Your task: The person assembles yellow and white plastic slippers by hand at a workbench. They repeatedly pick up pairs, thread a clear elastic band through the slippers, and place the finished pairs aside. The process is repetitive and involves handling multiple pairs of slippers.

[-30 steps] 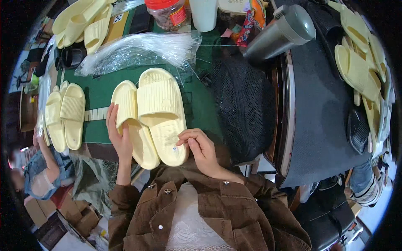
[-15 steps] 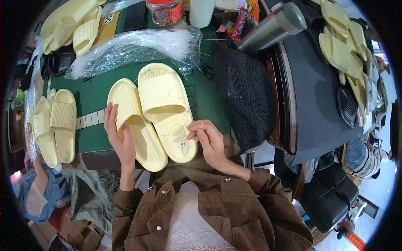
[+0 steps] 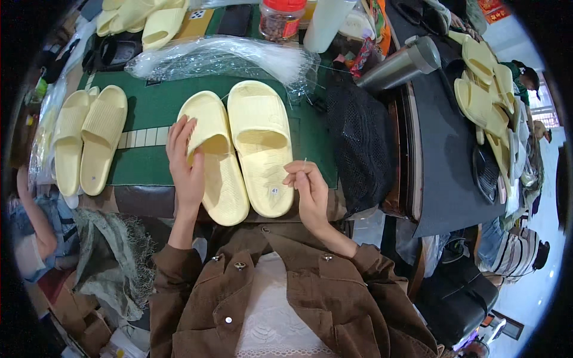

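Two pale yellow slide slippers lie side by side before me, toes pointing away. The left slipper (image 3: 228, 194) has my left hand (image 3: 188, 164) at its strap, fingers along the outer side and thumb by the foot opening. Beside the heel of the right slipper (image 3: 261, 143), next to a small round white sticker (image 3: 274, 191), my right hand (image 3: 310, 190) is pinched. A thin pale strand (image 3: 305, 161) sticks up from its fingers. Beyond the slippers lies a bundle of fine clear plastic strands (image 3: 233, 59) in a plastic bag.
Another yellow slipper pair (image 3: 102, 140) lies left on the green mat (image 3: 140, 170). More slippers (image 3: 161, 27) sit at the back left. A lidded jar (image 3: 279, 24), steel flask (image 3: 397, 65) and black mesh bag (image 3: 361, 143) stand around. Slippers (image 3: 489, 89) pile up right; people are nearby.
My view has shifted, so the table's things sit elsewhere in the picture. The two slippers now lie straighter and level with each other. Both hands keep their places by them.
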{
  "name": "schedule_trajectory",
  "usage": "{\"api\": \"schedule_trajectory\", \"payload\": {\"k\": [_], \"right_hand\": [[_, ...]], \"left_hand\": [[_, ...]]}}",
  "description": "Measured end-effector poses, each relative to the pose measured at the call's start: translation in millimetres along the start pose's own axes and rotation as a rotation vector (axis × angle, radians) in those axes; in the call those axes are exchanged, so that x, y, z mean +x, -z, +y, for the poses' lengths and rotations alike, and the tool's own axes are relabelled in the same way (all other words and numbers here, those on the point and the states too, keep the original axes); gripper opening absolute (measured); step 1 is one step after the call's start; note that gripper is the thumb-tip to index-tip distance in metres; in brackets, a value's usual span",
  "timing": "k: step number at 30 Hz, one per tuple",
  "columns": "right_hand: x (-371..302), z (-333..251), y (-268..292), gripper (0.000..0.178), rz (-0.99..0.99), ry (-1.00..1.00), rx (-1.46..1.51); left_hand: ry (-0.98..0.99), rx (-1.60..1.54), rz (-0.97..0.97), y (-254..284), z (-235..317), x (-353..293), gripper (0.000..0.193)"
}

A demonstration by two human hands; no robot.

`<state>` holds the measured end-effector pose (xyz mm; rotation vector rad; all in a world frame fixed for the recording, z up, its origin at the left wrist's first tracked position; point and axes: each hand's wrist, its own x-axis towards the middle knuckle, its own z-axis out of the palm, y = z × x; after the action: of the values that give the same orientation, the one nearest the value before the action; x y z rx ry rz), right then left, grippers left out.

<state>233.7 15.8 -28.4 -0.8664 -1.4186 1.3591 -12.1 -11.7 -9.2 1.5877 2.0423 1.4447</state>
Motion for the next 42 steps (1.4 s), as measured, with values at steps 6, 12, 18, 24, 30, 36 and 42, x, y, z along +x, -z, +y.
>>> {"api": "schedule_trajectory", "payload": {"k": [6, 12, 18, 24, 30, 36, 42], "right_hand": [[0, 2, 0, 0.019, -0.008, 0.008, -0.023], [0, 0, -4, 0.018, 0.030, -0.038, 0.015], [13, -20, 5, 0.022, -0.060, -0.172, 0.014], [23, -29, 6, 0.022, -0.152, -0.247, 0.001], [29, -40, 23, 0.021, -0.206, -0.275, -0.057], [47, -131, 28, 0.021, -0.180, -0.055, 0.109], [44, -248, 30, 0.016, -0.208, 0.537, 1.146]], "left_hand": [[-0.048, -0.006, 0.024, -2, -10, 0, 0.051], [-0.037, -0.027, 0.055, -3, -12, 0, 0.049], [-0.081, 0.008, 0.065, -1, -8, -1, 0.053], [-0.062, -0.033, 0.026, -6, -4, -4, 0.051], [-0.075, -0.088, -0.055, -18, 5, -8, 0.049], [-0.127, -0.081, -0.126, -11, 8, -12, 0.047], [-0.188, -0.140, -0.135, -18, 8, -7, 0.048]]}}
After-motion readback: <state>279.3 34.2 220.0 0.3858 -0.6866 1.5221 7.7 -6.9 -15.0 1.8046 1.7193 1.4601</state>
